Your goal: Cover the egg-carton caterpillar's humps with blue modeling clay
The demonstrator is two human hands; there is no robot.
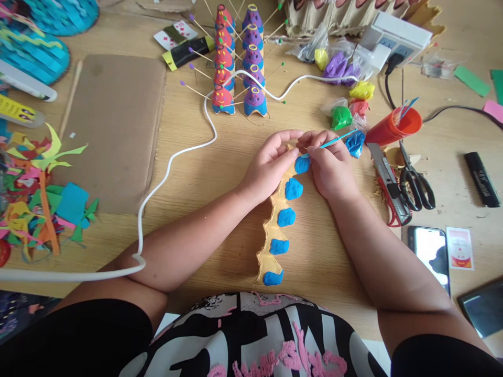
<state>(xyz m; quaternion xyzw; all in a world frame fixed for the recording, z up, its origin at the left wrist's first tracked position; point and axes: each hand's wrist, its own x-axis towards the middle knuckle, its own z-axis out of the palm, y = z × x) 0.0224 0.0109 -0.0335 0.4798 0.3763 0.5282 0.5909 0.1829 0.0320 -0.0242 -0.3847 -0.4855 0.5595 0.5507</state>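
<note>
A yellowish strip cut from an egg carton [274, 230] stretches along the table in front of me, with several flattened lumps of blue clay [286, 217] stuck along its right side. My left hand [271, 163] grips the far end of the strip, thumb on top near the farthest lump. Between the thumb and fingers of my right hand [329, 166] is a thin blue clay modelling tool [338, 140]. One end points up and right, and the other reaches the farthest blue lump. My fingertips partly cover that end of the strip.
Two rows of painted egg-carton figures [223, 68] with pins stand ahead. A white cable [173, 157] crosses the table and my left forearm. Bagged clay [341, 116], an orange cup [396, 125], a box cutter [390, 183] and scissors [416, 180] lie right; cardboard [113, 131] and paper scraps [47, 204] left.
</note>
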